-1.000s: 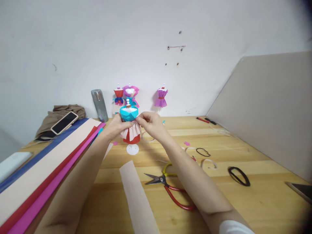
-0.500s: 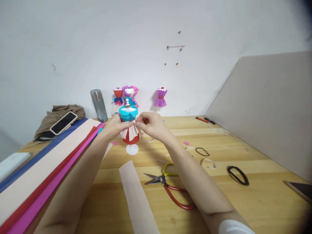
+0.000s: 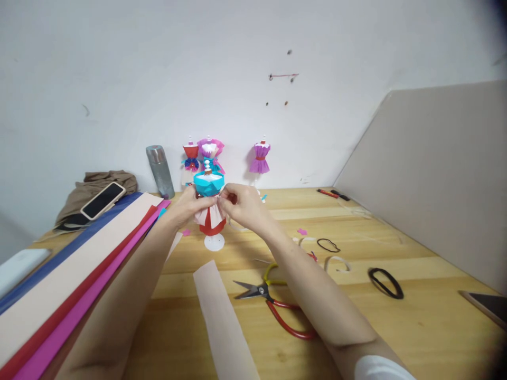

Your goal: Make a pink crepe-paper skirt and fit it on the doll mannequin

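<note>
A small white dress-form mannequin on a round base (image 3: 214, 242) stands before me, dressed in a turquoise crepe-paper top (image 3: 209, 183) and a red underskirt (image 3: 213, 228). Pale pink crepe paper (image 3: 209, 215) is gathered round its waist as an overskirt. My left hand (image 3: 189, 207) wraps the waist from the left, thumb pressed on the top of the pink paper. From the right, my right hand (image 3: 243, 205) pinches the same paper at the waist between thumb and fingertips. Its fingers partly hide the spot.
Open scissors (image 3: 261, 291) and a pale pink paper strip (image 3: 222, 316) lie in front. Long coloured paper strips (image 3: 99, 274) run along the left, near a phone (image 3: 103, 200) and bottle (image 3: 160, 171). Dressed mannequins (image 3: 260, 158) stand by the wall; black hair ties (image 3: 385, 283) lie right.
My right hand has shifted slightly left, closer against the waist, and its fingers have drawn in. My left hand keeps its hold. The mannequin stands where it was.
</note>
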Demonstrator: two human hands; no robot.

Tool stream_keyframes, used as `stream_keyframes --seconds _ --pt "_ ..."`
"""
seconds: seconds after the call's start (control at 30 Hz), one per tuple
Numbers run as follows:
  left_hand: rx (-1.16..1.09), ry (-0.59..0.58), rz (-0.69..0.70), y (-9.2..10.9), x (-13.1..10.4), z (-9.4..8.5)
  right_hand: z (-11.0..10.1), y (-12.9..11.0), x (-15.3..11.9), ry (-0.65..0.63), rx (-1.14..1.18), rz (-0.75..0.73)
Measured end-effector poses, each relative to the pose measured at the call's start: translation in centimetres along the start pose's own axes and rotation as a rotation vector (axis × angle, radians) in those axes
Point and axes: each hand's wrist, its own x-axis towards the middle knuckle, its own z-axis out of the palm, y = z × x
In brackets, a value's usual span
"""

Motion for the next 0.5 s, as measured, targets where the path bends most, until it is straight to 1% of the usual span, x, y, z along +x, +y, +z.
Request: stream_keyframes --seconds 0.07,0.23,0.37,0.5 --pt "0.026 -0.021 -0.010 0.0 0.0 0.1 0.2 0.4 0.2 -0.010 0.079 0.019" --pt "0.137 -0.006 -0.008 0.0 0.0 0.0 0.4 1.3 0.6 -0.060 0.268 0.096" --pt "0.206 0.003 -0.003 0.0 0.1 -0.2 0.4 1.7 0.8 -0.036 0.244 0.096" --pt "0.273 -0.001 0.010 0.0 0.0 -0.2 0.1 1.6 0.8 -0.010 0.203 0.084"
